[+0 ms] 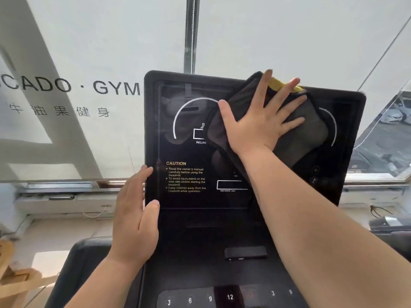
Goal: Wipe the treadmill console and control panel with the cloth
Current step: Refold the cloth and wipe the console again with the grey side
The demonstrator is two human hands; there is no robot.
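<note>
Both forearms are bare to the frame edge, and neither the left hand [133, 221] nor the right hand [260, 123] wears anything.

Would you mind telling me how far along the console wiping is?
Nothing looks clearly finished. In hand: the right hand presses the cloth flat on the console screen's upper right, while the left hand steadies its left edge. Left: the numbered control panel below, untouched.

Bright window backlight; glossy console [189, 152] reflections; edges warped.
</note>
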